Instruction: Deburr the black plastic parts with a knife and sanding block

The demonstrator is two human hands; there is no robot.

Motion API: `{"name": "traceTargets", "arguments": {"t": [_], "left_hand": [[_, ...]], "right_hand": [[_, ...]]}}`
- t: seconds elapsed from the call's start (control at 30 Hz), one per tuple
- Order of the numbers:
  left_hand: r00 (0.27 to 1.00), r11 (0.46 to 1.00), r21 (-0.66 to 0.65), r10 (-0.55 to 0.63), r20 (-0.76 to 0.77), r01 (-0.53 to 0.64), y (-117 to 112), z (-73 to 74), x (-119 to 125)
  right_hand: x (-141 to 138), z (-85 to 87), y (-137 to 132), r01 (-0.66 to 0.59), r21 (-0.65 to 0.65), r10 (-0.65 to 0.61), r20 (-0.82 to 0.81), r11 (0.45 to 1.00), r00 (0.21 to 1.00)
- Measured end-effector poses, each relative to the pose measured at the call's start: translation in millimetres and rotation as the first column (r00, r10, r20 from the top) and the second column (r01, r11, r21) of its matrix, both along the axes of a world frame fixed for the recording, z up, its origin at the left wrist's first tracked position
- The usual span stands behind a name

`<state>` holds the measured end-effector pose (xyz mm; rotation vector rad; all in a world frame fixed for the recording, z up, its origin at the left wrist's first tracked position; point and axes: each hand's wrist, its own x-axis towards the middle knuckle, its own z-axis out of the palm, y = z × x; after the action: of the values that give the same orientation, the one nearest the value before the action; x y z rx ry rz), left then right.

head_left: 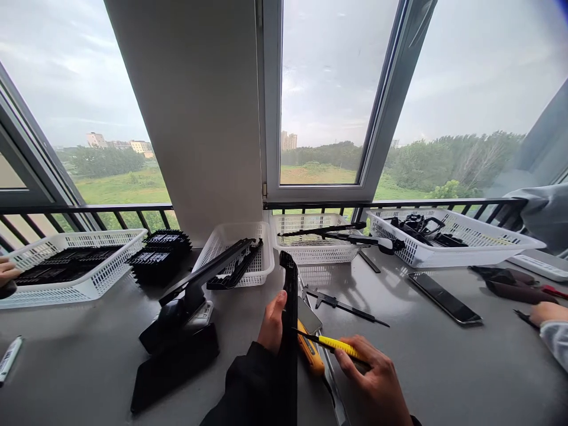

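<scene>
Well left of the long black strip, a white basket of dark parts sits on the bench; nearer the strip come stacked black pieces, a black angular object and a second basket. The left hand grips the strip from its left side, thumb pointing up along it. Just right of the strip lies an orange tool, with a caliper beyond; there the right hand clasps a yellow cutter, its thin tip at the strip's right edge, contact hard to tell. Farther right of the strip are a phone and another person's hand
</scene>
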<state>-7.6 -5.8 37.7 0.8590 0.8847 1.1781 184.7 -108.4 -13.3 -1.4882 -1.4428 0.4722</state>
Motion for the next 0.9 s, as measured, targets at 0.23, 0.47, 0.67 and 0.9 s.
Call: {"name": "traceTargets", "arguments": {"t": [0.23, 0.47, 0.67, 0.9], "left_hand": [[0.983, 0.985, -0.007, 0.173, -0.056, -0.173, 1, -4.3, -1], [0.973, 0.973, 0.07, 0.225, -0.058, -0.221, 3, -11.1, 4], [0.97, 0.967, 0.091, 0.241, -0.042, -0.237, 5, -15.4, 4], [0.977, 0.975, 0.066, 0.213, 0.007, -0.213, 5, -13.0, 0]], "right_hand": [[-4, 8.1, -3, 0.027, 0.006, -0.026, -0.074, 1.0, 0.997], [-16, 20.4, -7, 0.107, -0.027, -0.109, -0.117, 0.994, 0.987], [-13, 20.7, -7, 0.133, -0.035, -0.136, -0.11, 0.99, 0.985], [-15, 21.8, -7, 0.139, -0.039, -0.143, -0.117, 0.99, 0.983]]}}
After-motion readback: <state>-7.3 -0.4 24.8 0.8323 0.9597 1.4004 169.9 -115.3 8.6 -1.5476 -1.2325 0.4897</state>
